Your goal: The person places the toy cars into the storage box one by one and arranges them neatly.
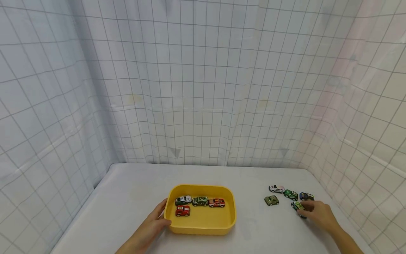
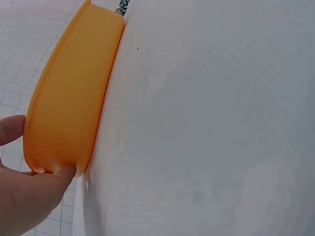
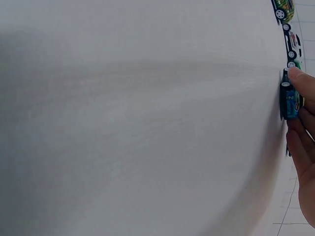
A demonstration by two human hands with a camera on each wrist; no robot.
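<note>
A yellow tray sits on the table, holding a white and green toy car, a camouflage one, an orange-red one and a red one. My left hand grips its left end; in the left wrist view, fingers and thumb hold the tray's wall. At the right, my right hand pinches a bright green and black toy car between thumb and fingers. In the right wrist view this car is low at the table, partly covered by the hand.
Around the right hand stand a white toy car, a green one, a dark blue one and an olive camouflage one. White gridded curtains enclose the white table at the back and both sides.
</note>
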